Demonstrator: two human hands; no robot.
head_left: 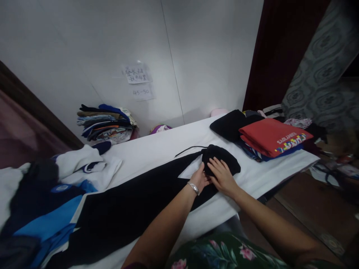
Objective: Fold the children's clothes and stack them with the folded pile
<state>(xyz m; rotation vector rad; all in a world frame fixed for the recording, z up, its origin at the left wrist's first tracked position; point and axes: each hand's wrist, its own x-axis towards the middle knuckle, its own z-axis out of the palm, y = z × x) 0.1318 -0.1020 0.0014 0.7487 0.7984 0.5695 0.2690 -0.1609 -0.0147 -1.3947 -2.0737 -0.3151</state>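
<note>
A long black garment [131, 201] lies spread along the white table [157, 149], its far end bunched up [221, 157] with a thin drawstring trailing left. My left hand [200, 177], wearing a silver bracelet, grips the garment's edge just below the bunch, fingers curled under the cloth. My right hand [223, 175] lies flat on the bunched end, fingers stretched out and pressing down.
A folded red shirt [273, 136] rests on a stack of clothes at the table's right end, beside a black folded piece [230, 123]. A pile of blue and white clothes [53, 186] lies at left. Another folded stack [108, 123] stands by the wall.
</note>
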